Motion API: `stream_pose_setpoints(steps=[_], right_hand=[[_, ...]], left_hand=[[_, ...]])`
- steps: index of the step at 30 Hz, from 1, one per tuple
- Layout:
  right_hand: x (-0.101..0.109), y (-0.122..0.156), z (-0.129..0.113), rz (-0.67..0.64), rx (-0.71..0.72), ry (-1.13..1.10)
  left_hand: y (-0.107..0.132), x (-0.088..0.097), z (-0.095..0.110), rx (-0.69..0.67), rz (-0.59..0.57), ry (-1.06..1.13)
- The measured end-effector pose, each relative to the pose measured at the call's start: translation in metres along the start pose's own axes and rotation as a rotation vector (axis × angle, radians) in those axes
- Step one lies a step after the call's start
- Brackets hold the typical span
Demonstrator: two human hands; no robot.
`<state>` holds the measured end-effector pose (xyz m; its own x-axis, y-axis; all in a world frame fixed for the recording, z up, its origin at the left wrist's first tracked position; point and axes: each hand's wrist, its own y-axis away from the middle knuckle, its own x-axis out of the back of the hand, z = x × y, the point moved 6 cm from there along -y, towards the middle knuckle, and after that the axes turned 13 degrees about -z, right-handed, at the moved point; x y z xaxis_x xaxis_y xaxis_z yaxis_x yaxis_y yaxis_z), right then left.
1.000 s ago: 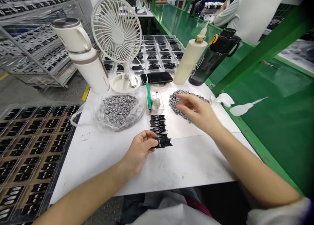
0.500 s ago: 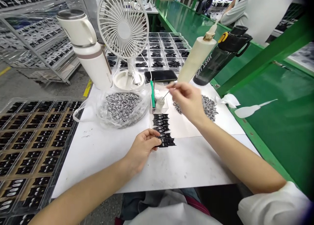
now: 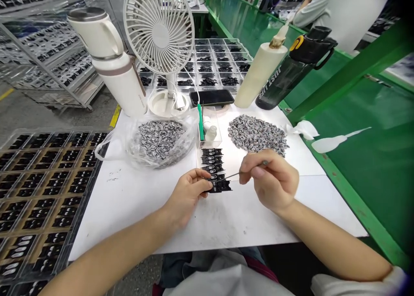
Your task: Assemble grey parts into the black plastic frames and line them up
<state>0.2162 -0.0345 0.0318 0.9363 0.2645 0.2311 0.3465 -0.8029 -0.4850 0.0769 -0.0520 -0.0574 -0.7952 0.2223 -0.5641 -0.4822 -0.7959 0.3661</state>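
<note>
My left hand (image 3: 190, 191) is closed on the nearest of several black plastic parts (image 3: 212, 159), which lie in a short column on the white table (image 3: 145, 222). My right hand (image 3: 270, 179) pinches a thin metal needle-like tool (image 3: 233, 174), its tip at the black parts beside my left fingertips. Whether the tip touches is too small to tell. Beyond the column, a small clear box (image 3: 218, 136) holds a little glass bottle (image 3: 211, 132) and a green-handled tool (image 3: 201, 123). A heap of small grey pieces (image 3: 257, 134) lies behind my right hand.
A clear bag of grey pieces (image 3: 160, 141) lies left of the box. Behind stand a white flask (image 3: 119, 85), a fan (image 3: 161, 35), a phone (image 3: 211, 98), a cream bottle (image 3: 260, 78) and a dark bottle (image 3: 287, 76). Compartment trays (image 3: 48, 175) flank the table's left.
My right hand has moved from above the little glass bottle down and toward me, bringing the needle-like tool to the black parts. My left hand has kept its place.
</note>
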Motion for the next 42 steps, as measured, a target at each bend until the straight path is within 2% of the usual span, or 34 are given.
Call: stream_pose_setpoints(steps=[14, 22, 24, 26, 28, 31, 36, 40, 42], right_hand=[[-0.002, -0.002, 0.003, -0.039, 0.0, -0.001], [0.001, 0.0, 0.002, -0.004, 0.007, -0.042], [0.006, -0.003, 0.0, 0.041, 0.039, -0.038], [0.015, -0.009, -0.002, 0.124, 0.047, 0.003], [0.023, -0.022, -0.001, 0.169, -0.018, 0.096], [0.027, -0.046, 0.005, 0.122, -0.124, 0.256], [0.024, -0.076, 0.012, 0.123, -0.09, 0.409], [0.013, -0.08, 0.027, -0.029, -0.221, 0.563], [0.014, -0.075, 0.032, -0.05, -0.27, 0.582]], left_hand=[[0.0, 0.0, 0.0, 0.005, -0.006, -0.02], [0.0, -0.001, 0.002, 0.013, -0.012, -0.037], [-0.001, -0.001, 0.001, 0.012, -0.01, -0.039], [0.0, 0.0, 0.001, 0.011, -0.007, -0.038], [0.0, 0.0, 0.0, 0.005, -0.003, -0.032], [0.0, 0.001, 0.0, 0.003, -0.004, -0.02], [0.0, 0.001, -0.001, 0.017, -0.023, -0.013], [-0.001, 0.0, 0.0, 0.008, -0.037, -0.01], [-0.001, 0.0, 0.0, 0.005, -0.034, -0.008]])
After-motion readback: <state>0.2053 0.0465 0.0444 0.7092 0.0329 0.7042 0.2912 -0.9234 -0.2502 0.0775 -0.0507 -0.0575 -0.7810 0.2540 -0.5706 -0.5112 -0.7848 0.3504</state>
